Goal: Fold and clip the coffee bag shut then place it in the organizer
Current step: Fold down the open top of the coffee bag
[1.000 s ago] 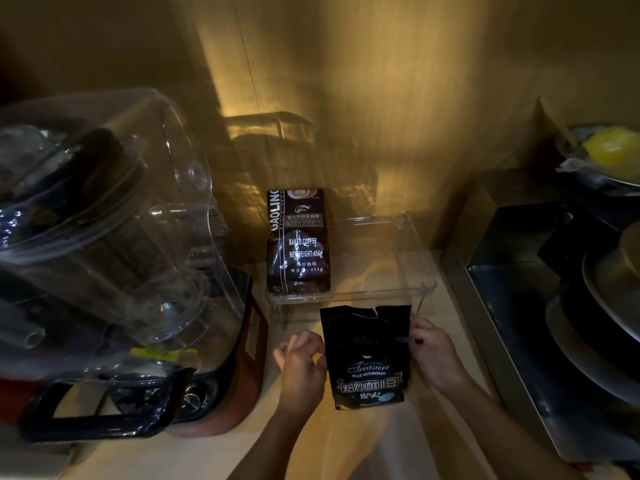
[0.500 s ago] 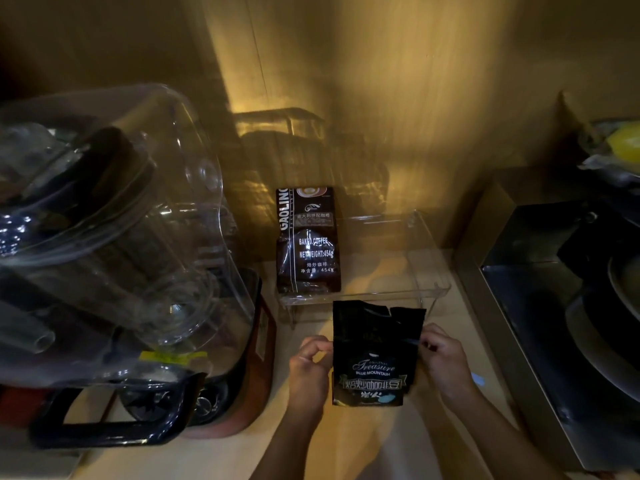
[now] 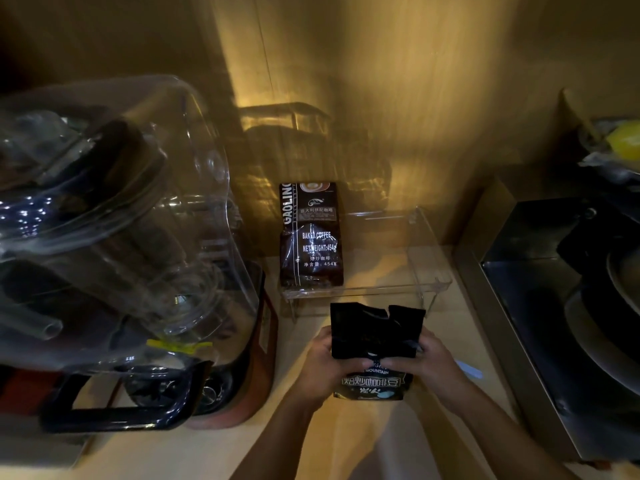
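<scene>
A black coffee bag [image 3: 375,336] with a torn, open top stands on the counter in front of me. My left hand [image 3: 327,363] grips its left side and my right hand [image 3: 427,363] grips its right side, thumbs meeting across the front at mid-height. Just beyond the bag sits a clear plastic organizer [image 3: 429,271]. A brown "Gaoling" coffee bag [image 3: 311,237] stands in the organizer's left part. A pale, thin object [image 3: 469,368] pokes out to the right of my right hand; I cannot tell what it is.
A large clear blender jug on a red and black base [image 3: 114,258] fills the left side. A metal box with dark pans [image 3: 568,306] lies to the right. A yellow item [image 3: 627,143] sits at the far right. A wooden wall stands behind.
Both hands have closed in over the front of the black bag, thumbs now covering its upper label. The bag stays on the counter in front of the organizer.
</scene>
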The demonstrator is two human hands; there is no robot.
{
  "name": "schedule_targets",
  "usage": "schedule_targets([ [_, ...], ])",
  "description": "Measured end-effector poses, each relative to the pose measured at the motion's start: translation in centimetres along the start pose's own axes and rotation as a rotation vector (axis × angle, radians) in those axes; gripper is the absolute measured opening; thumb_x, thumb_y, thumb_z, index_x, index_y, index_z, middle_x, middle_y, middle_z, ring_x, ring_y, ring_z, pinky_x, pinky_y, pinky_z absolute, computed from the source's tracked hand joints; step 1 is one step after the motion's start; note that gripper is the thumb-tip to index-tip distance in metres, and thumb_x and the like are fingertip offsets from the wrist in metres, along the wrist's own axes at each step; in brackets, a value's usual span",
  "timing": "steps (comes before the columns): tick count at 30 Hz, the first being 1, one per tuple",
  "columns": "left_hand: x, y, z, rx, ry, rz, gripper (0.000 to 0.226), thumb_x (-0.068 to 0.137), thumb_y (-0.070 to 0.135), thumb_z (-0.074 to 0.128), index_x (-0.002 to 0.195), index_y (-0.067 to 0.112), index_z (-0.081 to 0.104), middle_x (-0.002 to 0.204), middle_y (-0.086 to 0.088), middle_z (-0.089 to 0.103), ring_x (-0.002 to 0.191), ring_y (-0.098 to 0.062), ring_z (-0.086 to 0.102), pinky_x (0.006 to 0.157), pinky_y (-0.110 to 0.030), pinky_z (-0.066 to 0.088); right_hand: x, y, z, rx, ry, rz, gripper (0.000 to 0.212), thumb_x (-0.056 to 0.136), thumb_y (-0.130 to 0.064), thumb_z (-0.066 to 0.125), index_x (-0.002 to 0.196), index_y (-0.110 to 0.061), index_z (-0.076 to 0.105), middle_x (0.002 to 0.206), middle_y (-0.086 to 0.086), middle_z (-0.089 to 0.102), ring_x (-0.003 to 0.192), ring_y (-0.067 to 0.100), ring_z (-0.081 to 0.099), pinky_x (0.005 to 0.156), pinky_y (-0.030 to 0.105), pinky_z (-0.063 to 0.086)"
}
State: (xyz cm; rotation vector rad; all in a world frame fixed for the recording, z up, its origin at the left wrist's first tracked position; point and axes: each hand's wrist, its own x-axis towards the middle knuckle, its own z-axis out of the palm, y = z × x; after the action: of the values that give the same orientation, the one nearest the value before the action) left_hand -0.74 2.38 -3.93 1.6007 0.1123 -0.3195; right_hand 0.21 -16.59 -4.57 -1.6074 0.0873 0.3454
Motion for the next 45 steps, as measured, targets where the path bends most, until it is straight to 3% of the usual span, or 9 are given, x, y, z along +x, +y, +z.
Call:
schedule_targets([
  [4,0.1,0.1,1.3,-0.06,0.158,0.0,0.037,0.062,-0.004,0.078,0.096,-0.003,0.064,0.106,-0.03,0.062,0.094,-0.043,0.062,0.084,-0.055,0.052,0.5,0.4,1.6,0.045,0.212,-0.018,0.046,0.053,0.008,0.081,0.085,-0.018,0.063,0.104,0.02,0.063,0.097,0.034,0.06,0.085,0.045,0.051],
  [11,-0.6,-0.4,0.7,-0.255,0.134,-0.08,0.023,0.07,-0.005,0.07,0.092,0.001,0.068,0.117,-0.027,0.057,0.099,-0.037,0.062,0.063,-0.025,0.056,-0.1,0.5,1.2,0.23,0.137,-0.031,0.032,0.061,0.01,0.072,0.075,-0.018,0.071,0.096,0.005,0.065,0.074,0.013,0.07,0.056,0.021,0.055],
  [16,-0.8,-0.5,0.0,-0.256,0.175,-0.008,0.013,0.068,-0.005,0.07,0.079,-0.008,0.066,0.11,-0.011,0.06,0.087,-0.011,0.065,0.064,-0.018,0.053,-1.0,0.7,1.1,0.411,0.107,0.059,0.044,0.059,-0.011,0.072,0.1,-0.001,0.061,0.1,0.012,0.068,0.087,0.029,0.068,0.066,0.035,0.055],
  [22,-1.8,-1.1,-0.1,-0.452,0.254,-0.029,0.004,0.063,0.001,0.07,0.066,-0.001,0.068,0.096,-0.007,0.06,0.096,-0.026,0.056,0.089,-0.042,0.04,-1.5,0.5,1.4,0.481,0.148,0.059,0.026,0.059,-0.007,0.07,0.083,0.001,0.066,0.098,0.013,0.063,0.081,0.025,0.067,0.057,0.026,0.055],
  [26,-2.0,-0.5,-0.4,-0.317,0.336,0.05,0.02,0.071,-0.01,0.067,0.062,0.008,0.067,0.081,-0.004,0.06,0.079,-0.011,0.061,0.072,-0.019,0.047,-1.4,0.0,0.6,0.349,0.186,-0.017,0.006,0.065,0.004,0.068,0.068,-0.001,0.068,0.095,0.007,0.062,0.078,0.015,0.064,0.063,0.022,0.051],
  [30,-2.4,0.1,0.3,-0.274,0.342,0.042,0.02,0.08,-0.003,0.062,0.065,0.009,0.066,0.076,-0.001,0.065,0.076,-0.013,0.059,0.072,-0.023,0.047,-1.4,0.5,0.2,0.464,0.216,-0.003,0.002,0.063,-0.005,0.067,0.063,-0.003,0.068,0.083,-0.001,0.066,0.075,0.015,0.065,0.064,0.024,0.05],
  [36,-2.3,1.1,2.7,-0.744,0.433,-0.207,0.014,0.084,0.002,0.057,0.073,0.006,0.063,0.064,-0.003,0.072,0.06,-0.016,0.068,0.048,-0.027,0.053,-1.2,0.4,1.1,0.678,0.246,0.091,0.009,0.066,-0.01,0.065,0.074,-0.007,0.068,0.077,0.0,0.073,0.077,0.017,0.069,0.062,0.03,0.052],
  [41,-2.7,1.3,1.5,-0.28,0.449,0.037,0.021,0.083,-0.001,0.06,0.066,0.01,0.064,0.062,0.003,0.065,0.059,-0.003,0.062,0.049,-0.011,0.047,-1.6,-0.5,0.9,0.46,0.327,0.038,0.017,0.072,-0.003,0.067,0.059,-0.014,0.069,0.058,-0.003,0.071,0.057,0.01,0.067,0.045,0.018,0.051],
  [45,-2.3,1.2,0.9,-0.02,0.5,0.083,0.027,0.074,0.0,0.071,0.073,0.024,0.057,0.066,0.004,0.062,0.08,-0.022,0.06,0.083,-0.04,0.047,-1.5,-1.0,1.1,0.302,0.433,-0.067,0.02,0.07,0.007,0.067,0.065,-0.013,0.063,0.063,0.003,0.064,0.055,0.007,0.061,0.048,0.012,0.049],
])
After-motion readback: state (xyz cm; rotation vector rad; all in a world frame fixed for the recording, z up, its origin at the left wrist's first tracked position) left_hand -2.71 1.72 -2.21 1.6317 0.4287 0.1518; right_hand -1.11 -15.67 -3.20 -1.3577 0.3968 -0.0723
